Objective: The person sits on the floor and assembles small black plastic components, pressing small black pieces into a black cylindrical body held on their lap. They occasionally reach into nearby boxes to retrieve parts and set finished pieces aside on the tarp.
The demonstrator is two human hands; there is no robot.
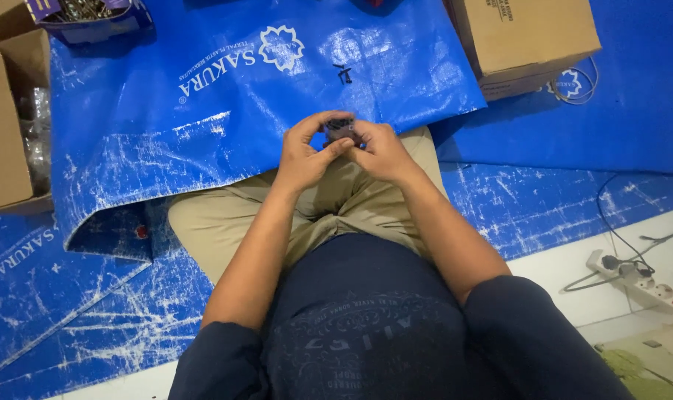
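Two hands | left hand (303,152), right hand (381,150) | fingers clamped on small dark grey blocky part (339,129)

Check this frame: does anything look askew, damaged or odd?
Only the blue woven plastic tarp: scuffed white, its edge folded and draped over the knees. Left hand and right hand together hold a small dark grey part.

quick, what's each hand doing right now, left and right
Left hand: closed, fingers pinching a small dark grey blocky part.
Right hand: closed on the same part from the other side.
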